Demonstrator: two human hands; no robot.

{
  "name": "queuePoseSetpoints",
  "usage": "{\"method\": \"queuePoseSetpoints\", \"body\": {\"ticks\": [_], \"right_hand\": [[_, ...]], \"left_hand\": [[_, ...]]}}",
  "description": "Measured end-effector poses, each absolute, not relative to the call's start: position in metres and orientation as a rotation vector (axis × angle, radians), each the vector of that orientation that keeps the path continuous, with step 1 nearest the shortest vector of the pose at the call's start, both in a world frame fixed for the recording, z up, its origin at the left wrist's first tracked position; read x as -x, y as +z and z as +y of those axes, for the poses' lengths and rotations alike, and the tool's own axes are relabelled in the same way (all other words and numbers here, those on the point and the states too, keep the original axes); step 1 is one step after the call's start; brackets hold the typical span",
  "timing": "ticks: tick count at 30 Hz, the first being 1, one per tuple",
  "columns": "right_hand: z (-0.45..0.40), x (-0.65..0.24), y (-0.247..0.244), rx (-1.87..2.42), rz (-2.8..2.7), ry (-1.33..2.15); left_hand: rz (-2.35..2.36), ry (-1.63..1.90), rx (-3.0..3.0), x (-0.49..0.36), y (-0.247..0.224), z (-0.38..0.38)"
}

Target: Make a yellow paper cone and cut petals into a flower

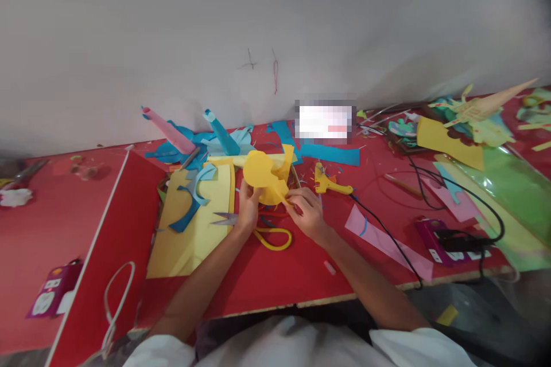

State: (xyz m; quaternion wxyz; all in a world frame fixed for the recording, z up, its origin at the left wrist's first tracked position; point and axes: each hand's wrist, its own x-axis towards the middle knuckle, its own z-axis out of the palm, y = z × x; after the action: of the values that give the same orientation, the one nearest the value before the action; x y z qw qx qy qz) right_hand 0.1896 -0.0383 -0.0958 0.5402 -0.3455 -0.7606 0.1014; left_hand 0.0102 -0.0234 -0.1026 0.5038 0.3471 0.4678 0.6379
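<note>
Between my hands is a yellow paper cutout [258, 169] with a rounded top and curling strips, held above the red table. My left hand [248, 206] grips its left lower side, the thumb over the paper. My right hand [306, 211] pinches the end of a narrow strip at its lower right. Under my left wrist lie scissors with yellow handles [275, 248], their blades pointing left and partly covered by the wrist. A yellow glue gun [333, 184] lies to the right of my right hand, its black cord running toward the front edge.
Left are yellow sheets [210, 241] with blue scraps. Behind stand a pink paper cone [170, 131] and a blue paper cone [221, 133]. A pink strip [387, 241], purple box [430, 241] and black cables lie right. A red divider [107, 229] bounds the left side.
</note>
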Motion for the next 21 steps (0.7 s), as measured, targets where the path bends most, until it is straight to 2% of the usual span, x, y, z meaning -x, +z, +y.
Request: {"method": "queuePoseSetpoints", "body": {"ticks": [7, 14, 21], "right_hand": [[-0.041, -0.182, -0.113, 1.1, -1.328, 0.478], [-0.023, -0.201, -0.084, 0.977, -1.472, 0.526], [-0.015, -0.211, -0.08, 0.973, -1.454, 0.754]], "left_hand": [[1.392, 1.625, -0.993, -0.01, -0.102, -0.037], [1.471, 1.598, -1.359, -0.003, -0.091, -0.039], [1.281, 1.567, -1.434, 0.016, -0.091, -0.024]]}}
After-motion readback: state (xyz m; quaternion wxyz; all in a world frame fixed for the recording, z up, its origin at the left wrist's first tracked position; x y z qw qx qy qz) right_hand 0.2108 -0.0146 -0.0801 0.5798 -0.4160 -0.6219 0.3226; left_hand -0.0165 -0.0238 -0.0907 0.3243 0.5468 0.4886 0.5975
